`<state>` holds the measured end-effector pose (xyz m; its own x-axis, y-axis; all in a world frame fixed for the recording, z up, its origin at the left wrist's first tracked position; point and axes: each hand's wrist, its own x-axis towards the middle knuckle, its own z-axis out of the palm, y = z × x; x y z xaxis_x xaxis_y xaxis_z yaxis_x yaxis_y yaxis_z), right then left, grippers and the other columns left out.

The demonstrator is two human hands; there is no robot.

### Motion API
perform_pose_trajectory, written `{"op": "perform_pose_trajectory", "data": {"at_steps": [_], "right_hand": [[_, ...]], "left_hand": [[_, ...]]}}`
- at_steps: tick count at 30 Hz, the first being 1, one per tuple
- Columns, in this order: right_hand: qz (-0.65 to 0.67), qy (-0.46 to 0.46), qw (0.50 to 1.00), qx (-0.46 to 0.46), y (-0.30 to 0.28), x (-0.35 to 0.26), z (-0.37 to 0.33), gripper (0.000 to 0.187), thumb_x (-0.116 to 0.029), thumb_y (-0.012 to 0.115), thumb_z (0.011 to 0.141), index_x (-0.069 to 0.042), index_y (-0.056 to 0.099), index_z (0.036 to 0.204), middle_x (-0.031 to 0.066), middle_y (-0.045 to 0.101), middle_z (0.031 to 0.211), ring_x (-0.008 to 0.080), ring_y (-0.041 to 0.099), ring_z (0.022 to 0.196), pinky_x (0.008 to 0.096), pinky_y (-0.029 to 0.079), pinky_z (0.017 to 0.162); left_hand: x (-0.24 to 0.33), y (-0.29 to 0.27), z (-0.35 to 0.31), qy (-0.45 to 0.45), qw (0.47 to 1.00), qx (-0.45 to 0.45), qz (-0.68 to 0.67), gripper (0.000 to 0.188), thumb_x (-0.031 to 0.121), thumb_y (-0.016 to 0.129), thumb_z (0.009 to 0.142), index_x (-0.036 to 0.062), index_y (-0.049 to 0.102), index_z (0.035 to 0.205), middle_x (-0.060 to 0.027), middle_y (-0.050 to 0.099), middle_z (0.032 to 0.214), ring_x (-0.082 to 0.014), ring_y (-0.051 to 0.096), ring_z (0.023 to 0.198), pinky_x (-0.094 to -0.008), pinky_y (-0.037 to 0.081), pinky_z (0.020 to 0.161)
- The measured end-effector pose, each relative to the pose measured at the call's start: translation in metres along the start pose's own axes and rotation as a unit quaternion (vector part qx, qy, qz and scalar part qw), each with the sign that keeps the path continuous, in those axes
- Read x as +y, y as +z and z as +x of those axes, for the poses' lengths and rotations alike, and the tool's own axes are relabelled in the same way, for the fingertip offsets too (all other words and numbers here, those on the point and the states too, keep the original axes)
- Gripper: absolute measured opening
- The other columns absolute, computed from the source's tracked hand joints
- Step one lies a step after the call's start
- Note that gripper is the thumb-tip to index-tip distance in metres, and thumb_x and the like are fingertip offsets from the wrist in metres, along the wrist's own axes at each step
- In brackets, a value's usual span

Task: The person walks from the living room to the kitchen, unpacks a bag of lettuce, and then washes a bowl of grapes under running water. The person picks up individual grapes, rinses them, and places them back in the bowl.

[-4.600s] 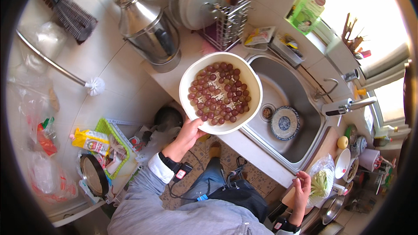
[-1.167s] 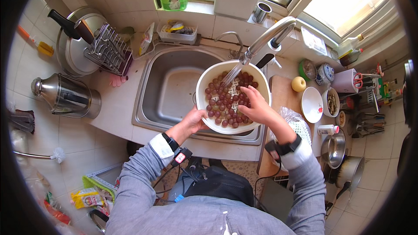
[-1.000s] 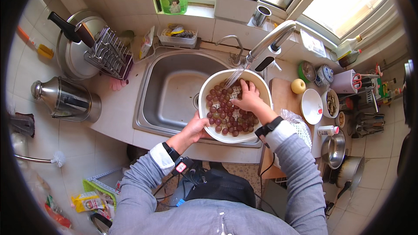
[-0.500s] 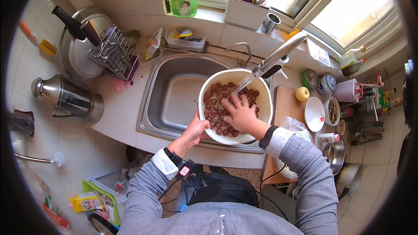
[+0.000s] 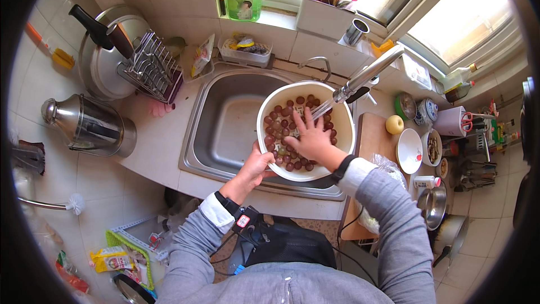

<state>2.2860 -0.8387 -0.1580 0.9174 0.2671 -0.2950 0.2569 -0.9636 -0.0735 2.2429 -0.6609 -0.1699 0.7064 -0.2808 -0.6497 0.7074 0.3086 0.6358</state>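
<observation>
A white basin (image 5: 349, 135) of reddish-purple grapes (image 5: 275, 126) sits over the right part of the steel sink (image 5: 216, 121). My left hand (image 5: 256, 168) grips its near-left rim, thumb on top and fingers beneath. Inside the basin, my right hand (image 5: 310, 139) is spread palm down on the grapes, fingers apart, hiding some of them. Water streams from the pull-out faucet (image 5: 360, 79) just beyond my right fingertips and falls among the fruit.
Right of the sink lies a wooden cutting board (image 5: 371, 135) with a yellow-skinned round fruit (image 5: 394, 124) and a plastic bag (image 5: 388, 169). Bowls, including a white bowl (image 5: 409, 150), stand beside it. A dish rack (image 5: 152, 67) and a steel pot (image 5: 90, 126) are at left.
My right hand has shifted slightly, its fingers now spread wider and pointing farther forward among the grapes. Some grapes have rolled to new places. My left hand keeps its hold on the basin.
</observation>
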Motion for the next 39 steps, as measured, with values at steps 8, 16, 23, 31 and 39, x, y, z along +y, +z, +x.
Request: {"op": "perform_pose_trajectory", "data": {"at_steps": [8,16,23,31,39], "right_hand": [[-0.109,-0.102,0.988,-0.049,-0.001,0.019,-0.014,0.078,-0.051,0.059,0.076,-0.036,0.022,0.143,0.0106,0.017,0.149,0.0448,0.016,0.134,0.0702,0.03,0.091],[0.06,-0.09,0.994,0.008,0.003,-0.018,-0.003,0.08,-0.06,0.053,0.078,-0.033,0.018,0.144,0.0162,0.01,0.151,0.0494,0.017,0.132,0.0732,0.027,0.091],[-0.077,-0.06,0.994,-0.039,-0.009,0.015,-0.012,0.076,-0.033,0.065,0.078,-0.032,0.024,0.142,0.0087,0.027,0.145,0.0384,0.03,0.129,0.057,0.044,0.086],[0.254,0.014,0.967,0.017,-0.007,0.04,0.014,0.032,-0.026,0.057,0.084,-0.015,0.059,0.114,0.0104,0.063,0.102,0.0358,0.06,0.092,0.0423,0.049,0.079],[0.735,0.166,0.652,0.083,-0.003,0.055,0.031,0.027,-0.02,0.054,0.089,-0.008,0.056,0.113,0.0023,0.061,0.1,0.0147,0.058,0.09,0.0287,0.045,0.077]], "left_hand": [[0.012,-0.007,-0.002,0.043,0.999,0.01,-0.003,0.075,-0.003,0.048,0.068,0.0176,0.02,0.135,-0.0114,0.044,0.122,-0.0273,0.058,0.099,-0.0465,0.058,0.068],[0.01,-0.002,-0.004,0.024,1.0,-0.013,-0.01,0.077,-0.002,0.048,0.068,0.0175,0.019,0.136,-0.0086,0.043,0.124,-0.0258,0.055,0.104,-0.0447,0.057,0.072],[0.007,-0.018,0.0,0.02,1.0,0.014,0.005,0.077,-0.002,0.048,0.069,0.0193,0.016,0.136,-0.0121,0.042,0.124,-0.0301,0.055,0.104,-0.0501,0.057,0.071],[0.005,-0.024,0.003,0.012,1.0,0.007,-0.006,0.078,-0.003,0.048,0.067,0.0174,0.017,0.135,-0.0141,0.04,0.125,-0.0319,0.054,0.105,-0.0493,0.058,0.07],[-0.011,-0.022,-0.001,0.076,0.995,0.064,-0.003,0.079,-0.001,0.049,0.067,0.0162,0.016,0.137,-0.0117,0.039,0.128,-0.0275,0.051,0.109,-0.0404,0.057,0.071]]}}
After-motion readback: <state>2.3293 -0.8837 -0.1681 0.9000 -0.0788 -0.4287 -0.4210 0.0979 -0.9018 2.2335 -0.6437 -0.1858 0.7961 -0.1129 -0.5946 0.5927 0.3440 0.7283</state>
